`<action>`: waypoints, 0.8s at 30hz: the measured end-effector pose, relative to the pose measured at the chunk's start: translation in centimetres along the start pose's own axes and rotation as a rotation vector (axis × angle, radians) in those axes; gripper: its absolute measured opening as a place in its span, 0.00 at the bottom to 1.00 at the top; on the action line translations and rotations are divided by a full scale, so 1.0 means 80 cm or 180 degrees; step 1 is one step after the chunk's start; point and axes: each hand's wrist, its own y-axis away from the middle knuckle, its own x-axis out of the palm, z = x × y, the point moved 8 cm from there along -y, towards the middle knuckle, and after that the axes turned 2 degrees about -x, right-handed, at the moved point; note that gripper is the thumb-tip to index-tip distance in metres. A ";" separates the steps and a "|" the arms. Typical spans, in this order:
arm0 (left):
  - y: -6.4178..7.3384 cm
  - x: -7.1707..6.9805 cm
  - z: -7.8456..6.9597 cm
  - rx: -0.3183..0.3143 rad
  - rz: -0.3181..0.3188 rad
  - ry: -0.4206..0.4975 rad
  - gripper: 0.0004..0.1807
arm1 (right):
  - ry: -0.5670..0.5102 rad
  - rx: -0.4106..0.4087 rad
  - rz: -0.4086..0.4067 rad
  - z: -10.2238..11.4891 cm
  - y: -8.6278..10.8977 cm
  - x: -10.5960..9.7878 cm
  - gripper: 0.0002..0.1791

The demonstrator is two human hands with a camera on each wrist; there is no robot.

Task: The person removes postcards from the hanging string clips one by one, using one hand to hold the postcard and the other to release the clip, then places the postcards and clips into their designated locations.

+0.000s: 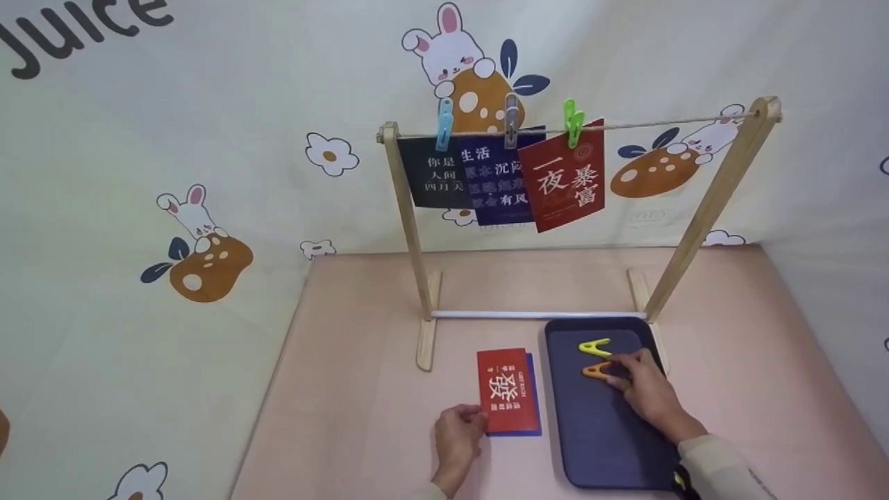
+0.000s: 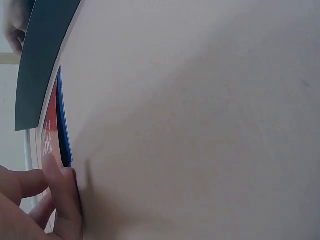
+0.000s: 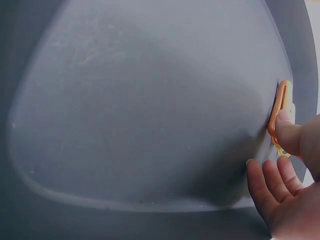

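My left hand (image 1: pixel 458 437) pinches the lower left edge of a red card (image 1: pixel 508 378) with white characters, lying on a blue card (image 1: pixel 537 417) on the table. In the left wrist view, the thumb and fingers meet at that card's near end. Over the dark tray (image 1: pixel 590 444), my right hand (image 1: pixel 649 392) pinches an orange clothespin (image 1: pixel 595 371) between thumb and index finger. The right wrist view has the thumb on this clothespin (image 3: pixel 280 107), with the other fingers spread beside it. A yellow clothespin (image 1: pixel 594 347) lies just beyond, in the tray.
Behind stands a wooden rack (image 1: pixel 410 229) with a string across its top. Blue (image 1: pixel 444 125), grey (image 1: pixel 511 121) and green (image 1: pixel 573 123) clothespins hold a dark green card (image 1: pixel 434 187), a navy card (image 1: pixel 496 208) and a red card (image 1: pixel 566 180). A white rod (image 1: pixel 514 314) joins the rack's feet.
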 end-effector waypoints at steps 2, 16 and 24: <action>-0.001 -0.001 0.000 0.0003 -0.0004 -0.0014 0.04 | -0.0004 0.0001 0.0007 0.001 0.001 0.000 0.17; 0.000 -0.008 0.014 -0.0334 0.0181 0.0252 0.08 | -0.0230 0.0070 -0.0069 0.003 0.010 -0.008 0.18; 0.000 -0.013 0.016 -0.0293 0.0179 0.0268 0.09 | -0.0271 0.0017 -0.0196 0.011 0.021 -0.012 0.18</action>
